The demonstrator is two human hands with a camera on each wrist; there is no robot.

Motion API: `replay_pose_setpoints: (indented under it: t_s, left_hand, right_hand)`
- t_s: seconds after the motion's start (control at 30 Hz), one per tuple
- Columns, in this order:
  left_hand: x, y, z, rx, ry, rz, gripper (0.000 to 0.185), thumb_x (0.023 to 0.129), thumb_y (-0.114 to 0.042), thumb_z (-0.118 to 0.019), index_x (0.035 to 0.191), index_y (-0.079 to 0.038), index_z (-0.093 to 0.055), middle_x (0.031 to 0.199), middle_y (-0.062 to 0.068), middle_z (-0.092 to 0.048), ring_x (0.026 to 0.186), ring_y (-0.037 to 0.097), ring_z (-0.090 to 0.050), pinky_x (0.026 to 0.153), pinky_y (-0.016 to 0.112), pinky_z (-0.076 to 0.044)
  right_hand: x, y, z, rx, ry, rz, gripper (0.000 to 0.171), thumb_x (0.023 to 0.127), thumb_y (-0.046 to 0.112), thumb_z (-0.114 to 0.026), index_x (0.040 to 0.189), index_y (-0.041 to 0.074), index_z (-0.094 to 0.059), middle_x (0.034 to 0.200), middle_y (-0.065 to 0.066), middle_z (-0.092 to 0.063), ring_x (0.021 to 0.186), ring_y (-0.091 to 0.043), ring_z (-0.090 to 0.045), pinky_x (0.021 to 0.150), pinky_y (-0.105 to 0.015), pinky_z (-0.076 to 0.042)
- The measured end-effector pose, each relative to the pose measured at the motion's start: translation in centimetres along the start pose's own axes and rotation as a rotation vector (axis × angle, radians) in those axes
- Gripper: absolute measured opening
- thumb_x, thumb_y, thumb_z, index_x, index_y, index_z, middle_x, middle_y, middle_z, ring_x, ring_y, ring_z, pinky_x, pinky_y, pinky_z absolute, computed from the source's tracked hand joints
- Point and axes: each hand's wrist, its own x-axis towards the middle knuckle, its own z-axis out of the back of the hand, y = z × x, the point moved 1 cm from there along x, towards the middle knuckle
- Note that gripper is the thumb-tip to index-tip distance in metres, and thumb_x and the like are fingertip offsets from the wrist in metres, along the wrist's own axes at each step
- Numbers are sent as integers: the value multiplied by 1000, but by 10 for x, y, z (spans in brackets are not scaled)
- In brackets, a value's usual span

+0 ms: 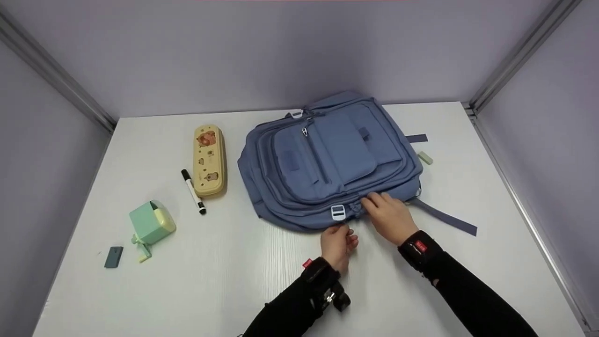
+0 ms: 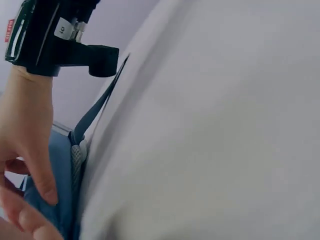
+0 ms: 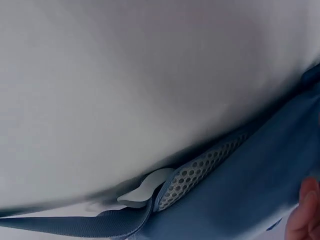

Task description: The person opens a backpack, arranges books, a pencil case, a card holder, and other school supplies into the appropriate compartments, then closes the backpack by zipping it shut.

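A blue backpack (image 1: 327, 159) lies flat in the middle of the white table (image 1: 234, 281), front pockets up. My left hand (image 1: 347, 230) is at its near edge, just below a white buckle (image 1: 338, 212), with thumb and fingers curled and pinching the fabric rim. My right hand (image 1: 369, 202) lies on the same edge to the right of the buckle. In the left wrist view its thumb (image 2: 45, 185) presses into the blue fabric (image 2: 57, 200) against the fingers behind. The right wrist view shows the mesh strap end (image 3: 200, 172) and one fingertip (image 3: 305, 210).
Left of the backpack lie a yellow pencil case (image 1: 209, 159), a black-and-white marker (image 1: 193, 191), a green sharpener (image 1: 152, 224) and a small dark eraser (image 1: 113, 256). A pale eraser (image 1: 425, 157) and a loose strap (image 1: 444, 217) lie to the right. Grey walls enclose the table.
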Motion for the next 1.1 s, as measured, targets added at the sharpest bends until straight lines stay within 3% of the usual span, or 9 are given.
replay_pose_setpoints:
  t_s: [0.17,0.33,0.43,0.6,0.67,0.73,0.83,0.93,1.1]
  left_hand:
    - [11,7,-10,-124,-85,-23,8,94,1,-49,96,7,-54,67,0,-56,57,4,-55,55,16,-50]
    - [13,7,-13,-101,-104,-11,12,93,1,-46,83,1,-53,61,-2,-52,51,3,-53,50,15,-48]
    - [12,5,-11,21,-97,24,15,93,-4,-45,79,-5,-49,58,-3,-47,46,4,-48,43,16,-42]
    - [10,-5,-4,365,-33,58,24,97,-12,-42,74,-12,-44,53,-2,-39,42,7,-35,37,18,-29]
    - [10,-11,0,587,19,-27,28,97,-12,-43,69,-13,-45,54,-1,-41,45,8,-36,41,21,-31]
    - [9,-16,4,835,53,-170,33,95,-10,-45,62,-11,-47,56,3,-49,49,13,-45,47,27,-41]
    - [4,-24,11,1179,28,-398,33,92,-11,-50,60,-6,-57,72,14,-69,68,24,-67,64,37,-54]
    - [-2,-29,19,1378,4,-545,31,91,-13,-53,66,-1,-66,82,22,-74,79,37,-73,65,48,-56]
    - [-9,-37,38,1605,-69,-730,27,91,-15,-58,69,-2,-69,75,18,-73,67,34,-72,53,47,-53]
  right_hand:
    - [0,4,-6,14,-18,3,33,71,4,-78,102,5,-67,99,-10,-68,79,-27,-63,59,-36,-53]
    - [1,6,-8,44,-11,3,33,71,0,-76,102,3,-66,97,-10,-67,79,-26,-65,65,-35,-56]
    - [2,6,-8,67,13,-14,30,72,-3,-74,101,1,-65,93,-10,-65,79,-26,-65,69,-36,-57]
    - [3,3,-8,83,35,-36,27,72,-7,-73,95,-1,-62,85,-11,-59,76,-27,-64,65,-37,-56]
    - [4,3,-8,90,29,-34,24,71,-9,-71,92,-2,-61,83,-11,-57,73,-27,-63,63,-38,-56]
    - [5,2,-9,93,21,-31,23,71,-10,-70,90,-2,-61,81,-11,-55,72,-27,-62,62,-38,-55]
    - [7,1,-9,97,12,-27,23,70,-10,-70,88,-2,-60,81,-11,-56,72,-28,-61,63,-39,-55]
    - [9,-1,-8,102,6,-32,24,69,-10,-71,88,-1,-59,82,-11,-57,73,-28,-62,64,-39,-55]
    - [8,-3,-8,109,4,-43,25,69,-11,-70,88,-2,-58,82,-11,-56,73,-29,-61,63,-39,-55]
